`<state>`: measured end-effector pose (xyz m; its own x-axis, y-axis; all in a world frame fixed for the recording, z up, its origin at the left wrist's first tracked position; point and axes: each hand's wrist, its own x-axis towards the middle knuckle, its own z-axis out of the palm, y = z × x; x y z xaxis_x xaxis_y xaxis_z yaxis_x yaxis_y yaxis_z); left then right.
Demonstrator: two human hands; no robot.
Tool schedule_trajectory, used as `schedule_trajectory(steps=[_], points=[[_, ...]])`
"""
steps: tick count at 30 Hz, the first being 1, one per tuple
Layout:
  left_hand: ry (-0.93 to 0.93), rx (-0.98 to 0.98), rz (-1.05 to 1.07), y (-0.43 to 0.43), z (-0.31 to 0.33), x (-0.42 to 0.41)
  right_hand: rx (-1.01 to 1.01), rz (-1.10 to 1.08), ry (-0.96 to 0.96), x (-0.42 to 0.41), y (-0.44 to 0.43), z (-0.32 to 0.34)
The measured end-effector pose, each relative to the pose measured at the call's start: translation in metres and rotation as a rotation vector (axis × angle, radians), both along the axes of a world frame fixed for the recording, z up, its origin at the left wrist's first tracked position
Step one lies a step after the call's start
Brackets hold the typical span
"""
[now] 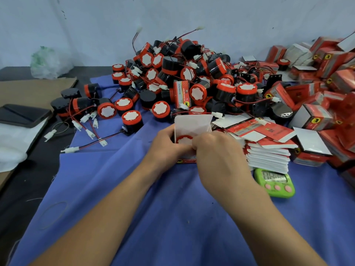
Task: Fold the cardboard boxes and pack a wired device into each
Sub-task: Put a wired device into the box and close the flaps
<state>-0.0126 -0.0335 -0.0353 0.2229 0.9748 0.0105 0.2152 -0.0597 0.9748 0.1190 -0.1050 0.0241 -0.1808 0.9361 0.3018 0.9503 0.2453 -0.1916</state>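
Packing bench, seen over my remote link: the danger I judged nearest was the wire. I could not see where it ran, and if it lay across the mouth of the box (193, 124) when the flaps closed, it would be pinched or the lid would bulge. Forcing the device (184, 140) down while tilted could also crease the thin card walls. The right forearm passed just beside the stack of flat boxes (269, 156), so a careless sweep might have slid them onto the green timer (274, 182).

The left hand (169, 145) gripped the box by its left wall, fingers wrapped round it. The right hand (219, 152) hunched over the near edge of the opening with fingers curled. I could not tell whether they pinched a flap, the wire or nothing.

The device sat inside the box, its red ring and white face showing between the two hands, with the top flap standing upright behind it. The box stood on the blue cloth (163, 217), just in front of the pile of loose devices (182, 77).
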Motion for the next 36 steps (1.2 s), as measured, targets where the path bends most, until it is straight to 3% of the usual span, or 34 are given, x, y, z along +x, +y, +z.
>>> schedule_trajectory(steps=[2,5,9,15,20,25,30,33,36], points=[[0.005,0.010,0.000,0.001,-0.002,0.000,-0.002,-0.001,-0.002,-0.001,0.003,-0.002],[0.010,0.022,-0.008,0.002,-0.004,0.001,-0.046,-0.138,-0.182,0.002,0.007,-0.002],[-0.029,0.024,-0.002,0.000,-0.002,0.000,-0.054,-0.173,-0.270,-0.006,0.004,0.004],[-0.037,0.008,-0.003,-0.001,0.000,0.000,-0.221,-0.131,-0.199,0.015,0.007,0.007],[-0.059,-0.020,-0.029,0.001,-0.001,0.001,-0.085,-0.158,-0.128,0.024,0.011,-0.006],[-0.061,-0.002,-0.063,0.003,0.001,0.000,0.357,-0.226,0.166,0.023,0.018,-0.029],[-0.053,0.013,-0.079,0.003,0.000,-0.001,0.075,-0.310,0.628,0.025,0.026,-0.038],[-0.052,0.009,-0.078,0.002,0.000,-0.001,-0.129,-0.191,0.760,0.036,0.030,-0.040],[-0.033,0.011,-0.073,0.000,0.000,-0.001,-0.194,-0.155,0.899,0.039,0.034,-0.045]])
